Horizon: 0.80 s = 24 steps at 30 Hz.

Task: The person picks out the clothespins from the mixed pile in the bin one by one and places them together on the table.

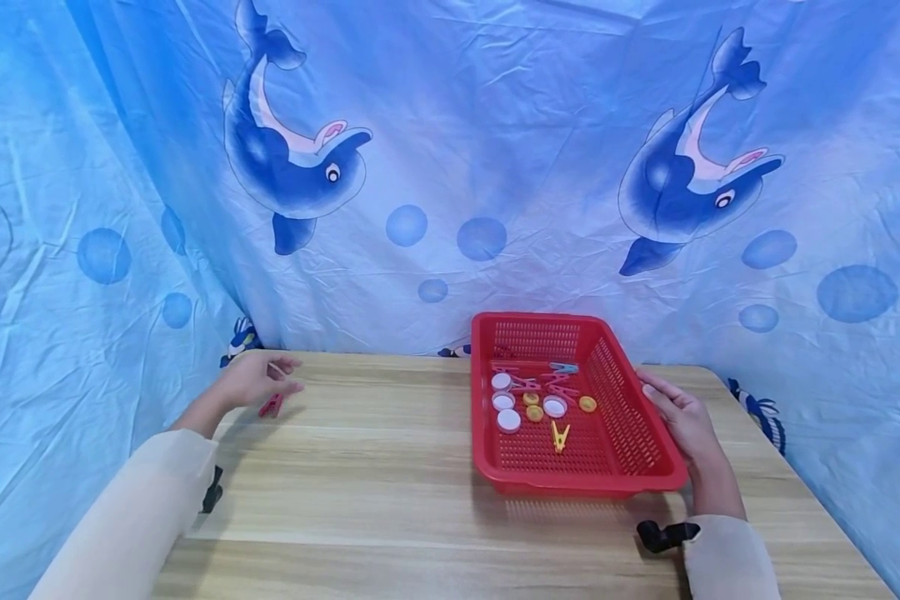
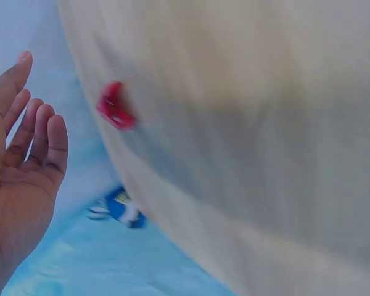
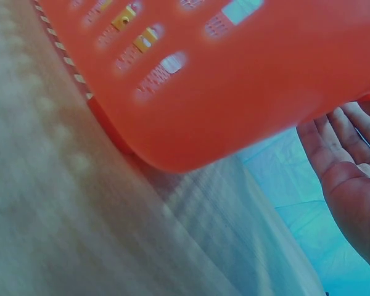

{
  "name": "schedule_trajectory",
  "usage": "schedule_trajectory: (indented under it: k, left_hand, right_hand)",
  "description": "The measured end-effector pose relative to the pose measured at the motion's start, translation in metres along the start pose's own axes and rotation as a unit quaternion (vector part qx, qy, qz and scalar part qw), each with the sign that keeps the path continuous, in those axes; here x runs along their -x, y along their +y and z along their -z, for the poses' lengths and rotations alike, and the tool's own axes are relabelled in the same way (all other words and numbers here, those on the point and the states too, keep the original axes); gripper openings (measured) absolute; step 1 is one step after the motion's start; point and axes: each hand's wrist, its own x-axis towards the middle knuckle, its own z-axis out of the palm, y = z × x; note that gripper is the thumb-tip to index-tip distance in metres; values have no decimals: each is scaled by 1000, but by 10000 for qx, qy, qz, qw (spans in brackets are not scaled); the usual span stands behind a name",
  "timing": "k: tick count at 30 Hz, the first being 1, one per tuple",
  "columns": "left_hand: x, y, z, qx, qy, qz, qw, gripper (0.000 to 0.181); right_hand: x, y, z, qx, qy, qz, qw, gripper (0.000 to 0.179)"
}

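Pale left sleeve (image 1: 131, 512) outstretched, left hand (image 1: 257, 381) loosely parted near pink clothespin (image 1: 271, 407), right hand (image 1: 686, 421) in firm grip on red basket (image 1: 585, 482).

Pale sleeves (image 1: 123, 521), black wrist mounts (image 1: 666, 536)

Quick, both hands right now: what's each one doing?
Left hand: open, holding nothing, near the pink-red clothespin on the table.
Right hand: closed on the red basket, gripping its right-hand rim.
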Motion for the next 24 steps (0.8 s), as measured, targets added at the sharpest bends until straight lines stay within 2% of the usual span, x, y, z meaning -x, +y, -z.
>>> schedule_trajectory:
  k: [7,14,19,24]
  left_hand:
    - [-31,42,-3,24,-346,-443,9984,44]
    - [-56,95,-7,-418,-473,-858,9943,42]
    - [-70,133,-14,-665,-538,-1306,9877,39]
    - [-81,170,-26,-952,-716,-1794,9765,37]
  right_hand:
    - [2,1,-1,4,38,-24,10000,74]
    - [3,-1,-4,23,20,51,10000,71]
    - [3,-3,-5,32,10,74,10000,72]
    - [3,-3,-4,-9,-27,109,9999,69]
